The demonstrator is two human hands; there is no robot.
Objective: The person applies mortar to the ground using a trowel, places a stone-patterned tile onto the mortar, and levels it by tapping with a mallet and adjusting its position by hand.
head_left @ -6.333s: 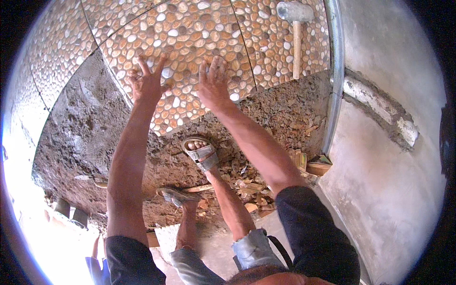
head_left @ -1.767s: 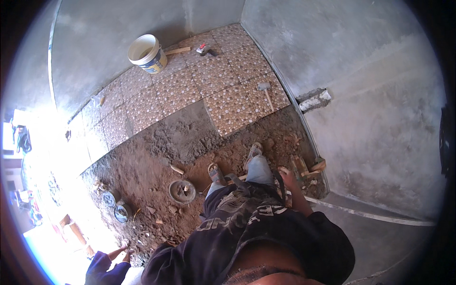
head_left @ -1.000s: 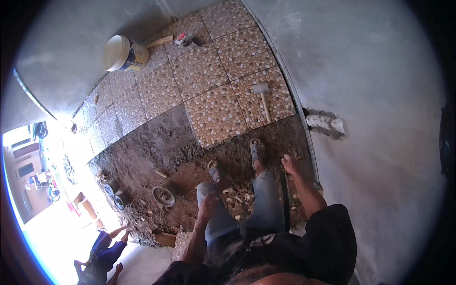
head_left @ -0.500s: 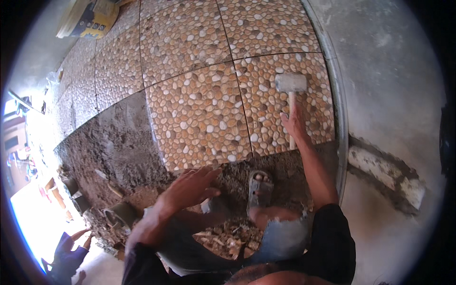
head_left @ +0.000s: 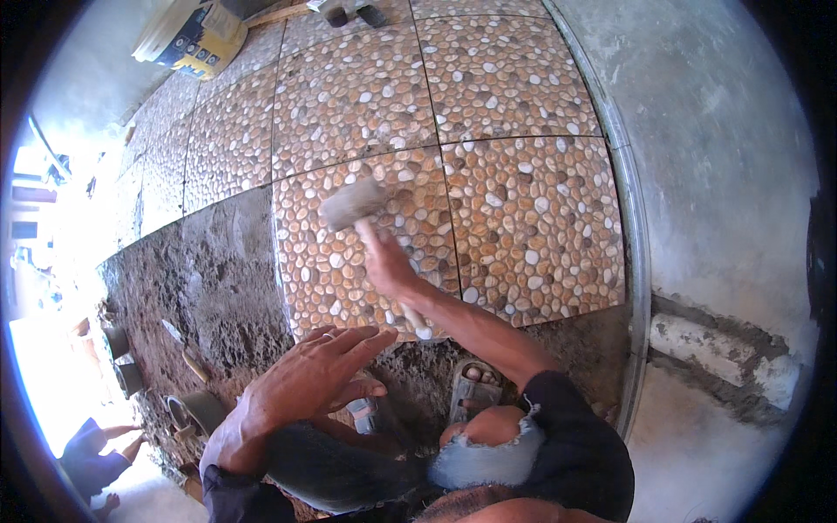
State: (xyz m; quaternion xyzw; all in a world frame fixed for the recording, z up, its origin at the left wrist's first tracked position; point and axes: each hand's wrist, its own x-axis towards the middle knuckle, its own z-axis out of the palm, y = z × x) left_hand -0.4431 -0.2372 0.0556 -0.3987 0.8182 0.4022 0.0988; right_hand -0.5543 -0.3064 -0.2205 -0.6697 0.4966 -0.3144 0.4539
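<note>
My right hand (head_left: pixel 391 267) grips the pale handle of a mallet (head_left: pixel 353 204). Its blocky grey head, a little blurred, is over a pebble-patterned tile (head_left: pixel 349 270); whether it touches cannot be told. To the right lies a second pebble tile (head_left: pixel 534 222), with a narrow seam between the two. My left hand (head_left: pixel 318 366) holds nothing, its fingers stretched out toward the near edge of the left tile, above my knee. Dark wet mortar (head_left: pixel 209 253) spreads to the left of the tile.
A trowel (head_left: pixel 185 350) lies on the mortar, near a round dark container (head_left: pixel 196 411). A yellow and dark bucket (head_left: pixel 196 39) stands on far tiles. A grey wall (head_left: pixel 715 131) rises on the right, with a white pipe (head_left: pixel 697 349) set in it. Another person (head_left: pixel 96 458) shows at lower left.
My right hand has carried the mallet leftward from the right tile to the left one. My left hand stays near the tile's front edge. The view has shifted, showing more of the far floor.
</note>
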